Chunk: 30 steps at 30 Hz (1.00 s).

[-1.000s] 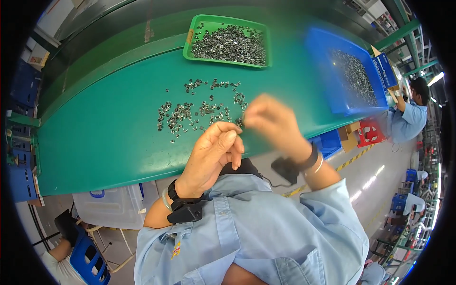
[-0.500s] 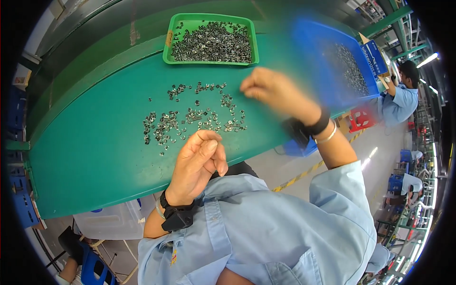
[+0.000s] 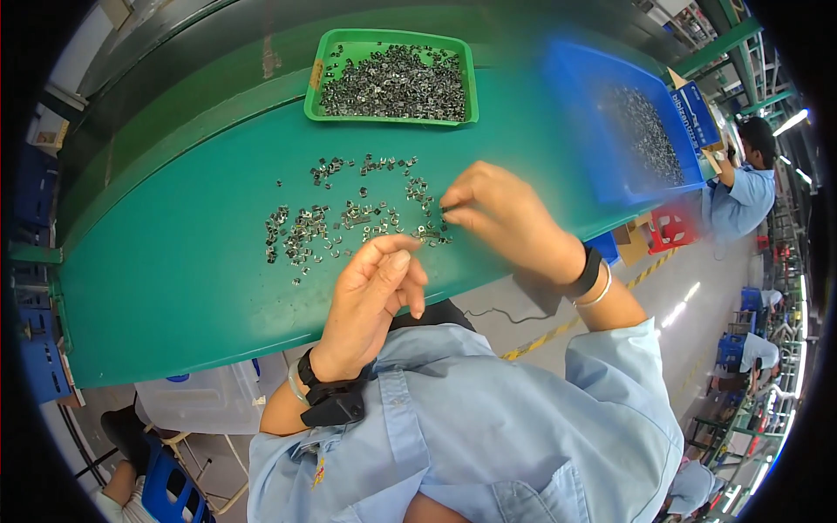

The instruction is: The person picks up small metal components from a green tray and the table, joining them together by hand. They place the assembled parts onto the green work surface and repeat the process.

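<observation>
Parts [image 3: 301, 231], small, dark and shiny, lie loose on the table [image 3: 174, 261], on the near side of the green tray [image 3: 392, 120] and well apart from it, some reaching past its left end. Most sit flat in patches with bare surface between; such a thin spread probably lets single pieces be told apart and picked up easily. More parts fill the tray in a heap, its raised walls likely there to stop them sliding off. Right of the tray, a blue bin [image 3: 586, 113] holds another heap, angled toward the person, perhaps for easy reach.

The right hand [image 3: 510, 213] is on the near side of the tray, toward its right end, just beside the loose patch. Thumb and forefinger come together in a pinch, a grip suited to pieces this small; a dark bit shows at the tips, but I cannot tell whether it is held or lies behind them. The left hand [image 3: 368, 283] is farther from the tray, at the near fringe of the patch, fingers curled and thumb against the forefinger. Whether its grip encloses anything is hidden; the curl would suit cupping small pieces.
</observation>
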{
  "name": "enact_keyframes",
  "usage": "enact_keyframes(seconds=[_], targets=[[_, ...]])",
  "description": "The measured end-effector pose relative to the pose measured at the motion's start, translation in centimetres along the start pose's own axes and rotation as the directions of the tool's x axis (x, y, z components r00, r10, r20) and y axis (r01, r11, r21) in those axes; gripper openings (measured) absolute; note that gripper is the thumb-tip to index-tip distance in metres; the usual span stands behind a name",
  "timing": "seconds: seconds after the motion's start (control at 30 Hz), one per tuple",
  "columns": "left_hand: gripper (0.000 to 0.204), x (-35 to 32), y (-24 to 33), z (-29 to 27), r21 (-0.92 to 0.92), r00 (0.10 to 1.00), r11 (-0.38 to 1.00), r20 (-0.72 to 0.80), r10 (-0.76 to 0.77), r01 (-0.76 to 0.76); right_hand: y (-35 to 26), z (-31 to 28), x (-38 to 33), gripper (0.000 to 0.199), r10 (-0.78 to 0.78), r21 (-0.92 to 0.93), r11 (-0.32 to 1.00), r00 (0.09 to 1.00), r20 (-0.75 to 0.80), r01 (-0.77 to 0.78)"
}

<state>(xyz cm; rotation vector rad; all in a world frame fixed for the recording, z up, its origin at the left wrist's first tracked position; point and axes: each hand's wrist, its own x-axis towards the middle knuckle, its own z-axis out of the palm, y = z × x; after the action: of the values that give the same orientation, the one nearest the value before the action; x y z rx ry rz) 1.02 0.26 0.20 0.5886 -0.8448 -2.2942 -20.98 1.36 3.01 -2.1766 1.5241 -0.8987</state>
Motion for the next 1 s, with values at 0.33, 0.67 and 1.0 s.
enact_keyframes(seconds=[0.33, 0.67, 1.0], targets=[[0.022, 0.3, -0.8, 0.7, 0.102, 0.995, 0.991, -0.040, 0.088, -0.083, -2.6, 3.7, -1.4, 0.024, -0.160, 0.057, 0.981, 0.945, -0.285, 0.184], [0.019, -0.1, -0.2, 0.6, 0.365, 0.992, 0.927, -0.060, 0.114, -0.084, -3.1, 3.6, -2.2, 0.023, -0.121, 0.117, 0.980, 0.953, -0.278, 0.158], [0.020, -0.2, -0.4, 1.1, 0.138, 0.996, 0.987, -0.016, 0.089, -0.086, -3.1, 3.7, -2.5, 0.021, -0.145, 0.133, 0.971, 0.935, -0.323, 0.197]])
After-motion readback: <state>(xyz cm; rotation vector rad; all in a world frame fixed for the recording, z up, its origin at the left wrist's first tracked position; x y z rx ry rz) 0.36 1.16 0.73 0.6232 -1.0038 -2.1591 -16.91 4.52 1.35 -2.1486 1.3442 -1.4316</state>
